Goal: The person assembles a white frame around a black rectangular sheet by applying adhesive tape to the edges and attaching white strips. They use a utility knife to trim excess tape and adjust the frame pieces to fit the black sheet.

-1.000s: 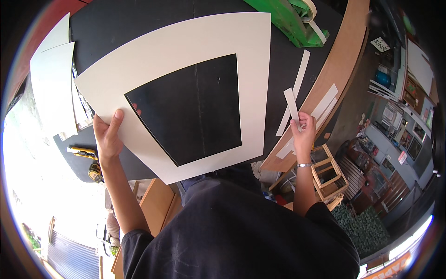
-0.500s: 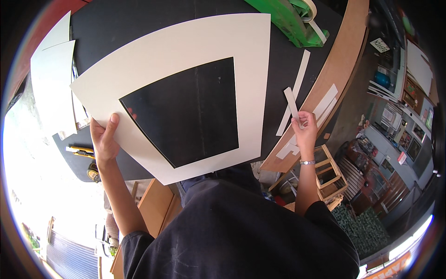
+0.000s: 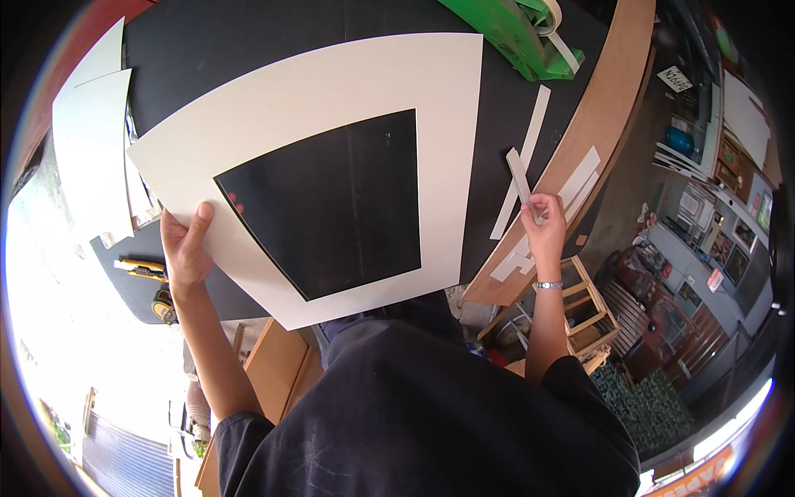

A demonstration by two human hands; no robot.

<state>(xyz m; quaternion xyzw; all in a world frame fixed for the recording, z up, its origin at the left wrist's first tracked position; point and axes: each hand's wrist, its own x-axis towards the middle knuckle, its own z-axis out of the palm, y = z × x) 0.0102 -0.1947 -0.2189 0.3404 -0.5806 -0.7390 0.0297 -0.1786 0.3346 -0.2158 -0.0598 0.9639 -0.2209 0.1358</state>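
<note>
"What holders do we have in front of us?"

"At the top right, a green tape dispenser (image 3: 507,33) stands on our black table (image 3: 224,45). It carries a cream tape roll (image 3: 554,23), with a loose end hanging over the front."

"And under the table's edge, at the lower right?"

"We make out a pale container (image 3: 519,325), but what is in it is too small to tell."

"How do our hands stand?"

"Our left hand (image 3: 187,245) grips the white mat board (image 3: 448,166) at its lower left edge, thumb flat on the upper face, fingers behind. Finger shapes show dimly at the left side of the dark opening."

"So the board is over the table, just in front of our body?"

"Yes, its lower edge near the dark shirt (image 3: 397,398). To its right, our right hand (image 3: 545,224) pinches a narrow strip (image 3: 517,171) between thumb and curled fingers, and the strip points up and leftward. The forearm rises almost straight, a metal band (image 3: 546,285) around the wrist."

"What lies near that hand?"

"Pale offcuts (image 3: 580,178) on the brown plank (image 3: 609,108). Near our left, a yellow knife (image 3: 142,268) and a tape measure (image 3: 164,306)."
</note>
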